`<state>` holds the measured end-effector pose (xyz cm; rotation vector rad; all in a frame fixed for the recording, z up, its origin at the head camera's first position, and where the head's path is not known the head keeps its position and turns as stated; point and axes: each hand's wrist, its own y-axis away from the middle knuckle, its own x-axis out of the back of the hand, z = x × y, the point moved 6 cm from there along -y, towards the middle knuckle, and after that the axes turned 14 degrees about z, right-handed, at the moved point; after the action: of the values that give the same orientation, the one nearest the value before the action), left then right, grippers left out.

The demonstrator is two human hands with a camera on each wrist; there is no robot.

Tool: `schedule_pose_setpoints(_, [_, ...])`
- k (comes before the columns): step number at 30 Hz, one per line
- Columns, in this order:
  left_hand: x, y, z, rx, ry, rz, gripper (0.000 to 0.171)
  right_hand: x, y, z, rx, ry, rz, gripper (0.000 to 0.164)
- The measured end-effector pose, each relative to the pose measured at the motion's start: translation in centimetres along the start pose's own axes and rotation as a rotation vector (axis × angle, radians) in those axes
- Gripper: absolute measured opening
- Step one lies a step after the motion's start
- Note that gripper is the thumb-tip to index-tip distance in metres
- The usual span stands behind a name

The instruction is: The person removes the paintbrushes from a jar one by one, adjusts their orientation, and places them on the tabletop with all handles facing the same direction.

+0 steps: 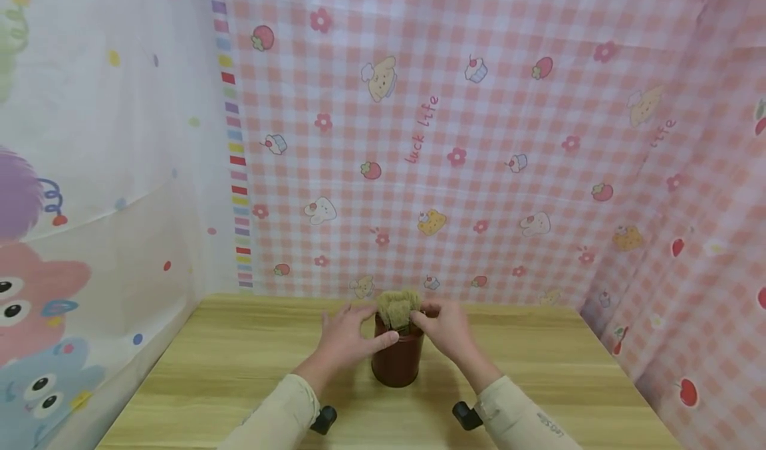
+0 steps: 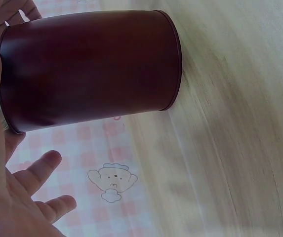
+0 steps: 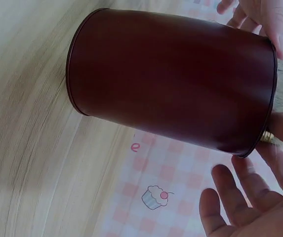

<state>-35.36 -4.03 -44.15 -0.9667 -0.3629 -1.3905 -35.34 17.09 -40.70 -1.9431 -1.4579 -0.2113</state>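
A dark red-brown cup [image 1: 397,363] stands upright on the wooden table [image 1: 239,357], about midway across and towards the person, with both hands at its top. A pale tan, bristly tuft [image 1: 395,310] sits in its mouth and rises above the rim [image 3: 273,89]; how far down it reaches is hidden. The left hand [image 1: 350,337] holds the cup at the rim, thumb across the near side and forefinger round the left, while its other fingers stand spread in the air. The right hand [image 1: 449,330] pinches the tuft's right edge between thumb and forefinger, just above the rim; how firmly, I cannot tell. Between those two fingers the right wrist view shows a small gold, ribbed piece [image 3: 267,137], too small to make out further. The hand's remaining fingers are loosely bent beside the cup. Both forearms wear cream sleeves [image 1: 275,417], the right one with small dark lettering, and a black fitting [image 1: 324,420] shows at the inner side of each cuff. Behind the table hangs a pink checked cloth [image 1: 509,117] printed with strawberries, cupcakes, flowers and "luck life". To the left hangs a white sheet [image 1: 120,171] with coloured dots and cartoon figures.
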Motion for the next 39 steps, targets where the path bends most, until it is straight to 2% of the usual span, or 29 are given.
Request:
schedule_pose_setpoints(4, [-0.1,0.0,-0.1,0.004,-0.005,-0.001,0.085,0.1,0.1,0.0,-0.037,-0.027,0.032,0.013])
schedule_pose_setpoints(9, [-0.1,0.0,-0.1,0.006,-0.001,0.000,0.086,0.6,0.0,-0.5,-0.025,-0.042,0.079,0.016])
schedule_pose_setpoints(17, [-0.2,-0.1,0.0,0.007,0.000,-0.004,0.088,1.0,0.0,-1.1,-0.020,-0.029,0.131,0.036])
schedule_pose_setpoints(27, [-0.1,0.0,0.0,0.010,0.009,-0.015,0.089,1.3,-0.2,-1.3,0.010,-0.039,0.142,0.034])
schedule_pose_setpoints(39, [-0.1,0.0,0.0,0.027,0.021,-0.013,0.089,2.1,-1.0,-1.4,-0.010,-0.136,0.165,0.036])
